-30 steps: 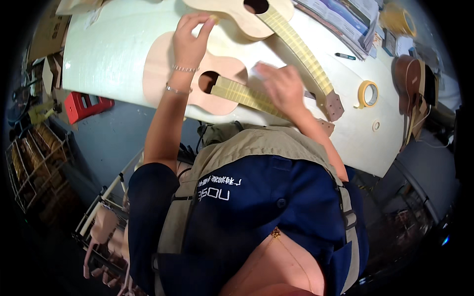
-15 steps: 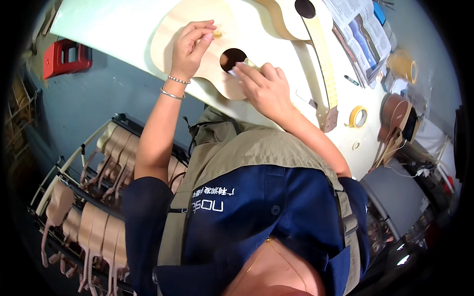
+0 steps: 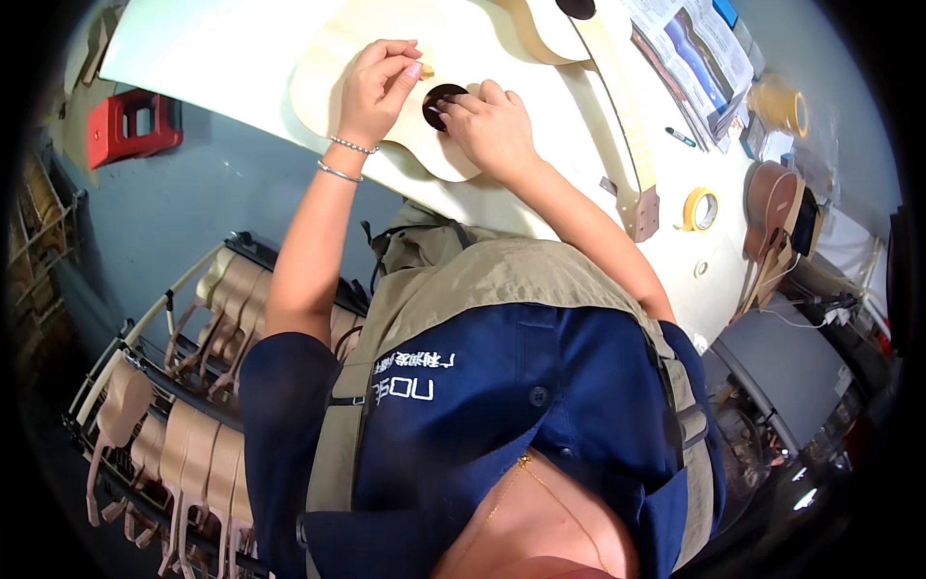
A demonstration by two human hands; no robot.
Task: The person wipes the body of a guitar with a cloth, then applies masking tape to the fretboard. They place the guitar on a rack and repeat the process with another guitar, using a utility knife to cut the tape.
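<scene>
A pale wooden guitar-shaped body [image 3: 328,72] with a round dark sound hole [image 3: 434,95] lies on the white table in front of me. My left hand [image 3: 376,92] is over its left part, thumb and fingertips pinched by a small yellow piece [image 3: 427,70]. My right hand [image 3: 494,130] reaches over the sound hole, its fingers bent together at the opening. Something pale shows at those fingertips, too small to name. Farther right lies a second pale instrument [image 3: 540,34] with a long neck [image 3: 617,96] and a brown headstock [image 3: 644,214].
Right of the neck are a yellow tape roll [image 3: 700,209], a small ring [image 3: 701,269], a pen [image 3: 680,137] and stacked newspapers [image 3: 690,58]. A brown instrument [image 3: 770,207] stands at the table's right. A red stool [image 3: 133,127] and a rack of wooden parts [image 3: 193,444] are at left.
My right hand has moved left and away from me, from beside the sound hole to its opening. My left hand keeps its pinch and has barely moved.
</scene>
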